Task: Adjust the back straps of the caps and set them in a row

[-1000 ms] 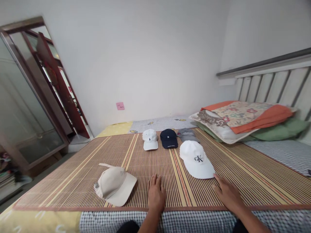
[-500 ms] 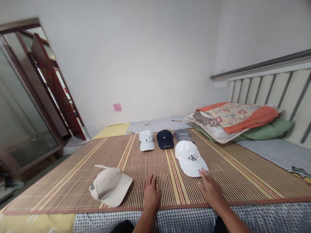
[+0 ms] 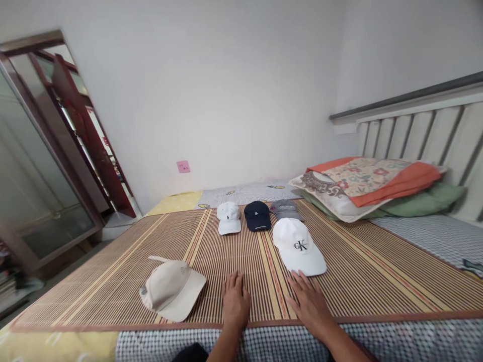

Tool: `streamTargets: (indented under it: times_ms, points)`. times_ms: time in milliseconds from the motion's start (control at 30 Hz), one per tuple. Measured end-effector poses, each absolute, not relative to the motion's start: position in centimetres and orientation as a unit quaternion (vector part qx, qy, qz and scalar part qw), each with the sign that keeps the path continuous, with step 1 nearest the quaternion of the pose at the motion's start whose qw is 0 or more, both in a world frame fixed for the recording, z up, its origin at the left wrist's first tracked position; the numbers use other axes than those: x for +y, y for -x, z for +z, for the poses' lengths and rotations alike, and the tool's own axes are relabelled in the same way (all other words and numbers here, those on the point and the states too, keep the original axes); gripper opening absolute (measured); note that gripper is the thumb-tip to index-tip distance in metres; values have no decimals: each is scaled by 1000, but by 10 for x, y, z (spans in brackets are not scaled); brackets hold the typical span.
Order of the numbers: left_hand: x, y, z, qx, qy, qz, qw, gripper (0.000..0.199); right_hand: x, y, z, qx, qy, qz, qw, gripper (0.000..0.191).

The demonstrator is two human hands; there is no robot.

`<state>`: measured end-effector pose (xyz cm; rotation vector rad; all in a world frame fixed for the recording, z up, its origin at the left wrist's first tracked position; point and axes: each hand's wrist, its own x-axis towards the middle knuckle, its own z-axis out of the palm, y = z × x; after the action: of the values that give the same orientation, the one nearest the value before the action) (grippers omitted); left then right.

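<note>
My left hand (image 3: 236, 301) lies palm down on the striped mat (image 3: 132, 251), fingers apart, holding nothing. To its left a beige cap (image 3: 169, 289) rests tilted with its brim toward the hand. My right hand (image 3: 310, 303) is spread over the mat, its fingertips just at the near edge of the brim of a white cap with black letters (image 3: 296, 246); whether they touch is unclear. Behind are a smaller white cap (image 3: 228, 218), a navy cap (image 3: 257, 216) and a grey cap (image 3: 286, 209), side by side.
Folded pillows with an orange and floral cover (image 3: 370, 183) lie at the right on a green cloth (image 3: 426, 201), beside a white slatted headboard (image 3: 430, 136). A wall (image 3: 234, 100) stands beyond the bed. At the left is a doorway with a glass-panelled door (image 3: 49, 201).
My right hand has shifted left along the near side of the lettered white cap's brim, away from the brim's right part. My left hand has stayed in place.
</note>
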<state>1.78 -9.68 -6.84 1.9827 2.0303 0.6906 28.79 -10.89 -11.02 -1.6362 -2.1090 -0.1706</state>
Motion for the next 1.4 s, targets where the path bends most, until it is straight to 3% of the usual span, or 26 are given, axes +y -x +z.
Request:
streamTargets:
  times_ms: [367,667,767,900,1167,1400]
  points:
    - [-98,-18,-69,686,-678,239,111,55,-105,-294,-127,-761,597,-45,249,50]
    - [-110,-3,-63,629,-642,388,207,45,-118,-285,-105,-760,531,-34,373,32]
    - [-137,11,-73,564,-552,506,350,39,-123,-286,-97,-764,513,-17,391,27]
    - [-167,38,-72,503,-231,626,549,26,-125,-286,-91,-756,509,9,411,24]
    - [-164,78,-29,376,16,717,587,56,-127,-285,-84,-743,511,48,431,22]
    - [-151,98,-45,306,81,746,586,68,-131,-289,-86,-730,526,75,430,23]
